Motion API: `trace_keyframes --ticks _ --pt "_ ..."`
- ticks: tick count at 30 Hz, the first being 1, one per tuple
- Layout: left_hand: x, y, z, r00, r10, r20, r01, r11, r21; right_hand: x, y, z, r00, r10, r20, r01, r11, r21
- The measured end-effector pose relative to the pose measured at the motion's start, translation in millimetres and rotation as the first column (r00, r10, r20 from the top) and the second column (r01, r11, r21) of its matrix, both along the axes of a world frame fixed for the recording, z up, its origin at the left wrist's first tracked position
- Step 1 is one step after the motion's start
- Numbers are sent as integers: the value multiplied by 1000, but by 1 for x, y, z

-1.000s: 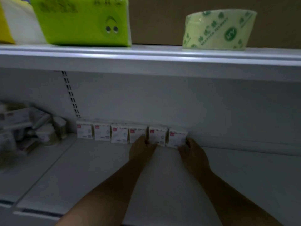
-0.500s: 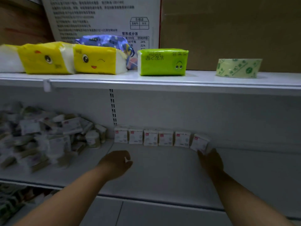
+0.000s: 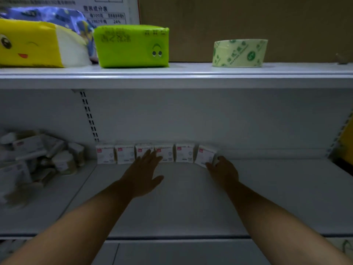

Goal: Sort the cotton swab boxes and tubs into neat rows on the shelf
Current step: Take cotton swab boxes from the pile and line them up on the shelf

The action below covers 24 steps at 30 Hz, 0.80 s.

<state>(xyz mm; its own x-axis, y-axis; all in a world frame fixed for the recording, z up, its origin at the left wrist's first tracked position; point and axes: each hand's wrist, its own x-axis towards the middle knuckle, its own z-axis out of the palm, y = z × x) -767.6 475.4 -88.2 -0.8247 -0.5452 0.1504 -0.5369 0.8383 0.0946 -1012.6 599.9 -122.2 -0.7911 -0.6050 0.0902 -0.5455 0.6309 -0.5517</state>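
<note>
Several white cotton swab boxes (image 3: 125,154) with red labels stand in a row against the back wall of the lower shelf (image 3: 181,197). The rightmost box (image 3: 205,154) is tilted out of line. My right hand (image 3: 223,170) grips that tilted box at its lower right corner. My left hand (image 3: 143,172) is flat with straight fingers, its fingertips touching the boxes in the middle of the row. A jumbled pile of swab boxes and round tubs (image 3: 38,159) lies on the shelf to the left.
The upper shelf (image 3: 175,77) carries a yellow tissue pack (image 3: 38,44), a green tissue pack (image 3: 131,45) and a roll of tape (image 3: 239,52). A slotted upright (image 3: 88,115) runs down the back wall. A yellow object (image 3: 346,142) shows at the right edge.
My left hand, pulled back and loosely curled half a second ago, has reached forward and flattened against the row. My right hand stays on the tilted rightmost box. The camera has moved closer.
</note>
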Motion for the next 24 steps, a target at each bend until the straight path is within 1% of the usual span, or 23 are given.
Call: trace_keyframes --ticks 3,5,10,12,13,16,17,19,20,21,22,23,24 --pt "-26 -5 -2 999 -5 50 5 1000 -10 -10 -10 0 992 50 -112 -51 999 -10" --pt "-38 -9 -3 997 5 76 -4 1000 -11 -19 -15 -2 987 74 -146 -77 997 -19" --pt "-45 -16 -3 993 44 105 -44 999 -7 -32 -20 -1 978 147 -148 -161 983 -89" --pt "-38 -16 -1 990 61 125 -60 998 -7 -31 -14 -2 980 164 -115 -178 975 -131" --pt "-33 -16 1 987 70 142 -69 997 -16 -29 -9 -5 982 158 -102 -170 978 -118" --pt "-8 -23 18 971 128 200 -113 990 -88 -16 9 -16 977 161 -140 -157 987 34" --pt "5 -26 25 968 154 200 -136 985 -102 -9 12 -18 973 155 -172 -149 988 43" --pt "37 -31 40 961 204 188 -186 976 -110 19 11 -8 960 128 -249 -131 991 2" --pt "57 -32 47 956 226 186 -207 972 -116 39 4 1 944 144 -298 -160 987 -32" --pt "81 -35 54 950 248 191 -226 966 -128 64 -8 11 909 203 -364 -235 971 -46" --pt "108 -38 62 941 272 200 -247 958 -143 93 -23 23 840 301 -451 -339 941 -4" --pt "135 -43 70 930 304 207 -276 948 -156 122 -40 35 738 420 -528 -431 895 110" --pt "165 -47 78 915 345 208 -314 934 -168 154 -58 49 640 546 -540 -505 829 240"
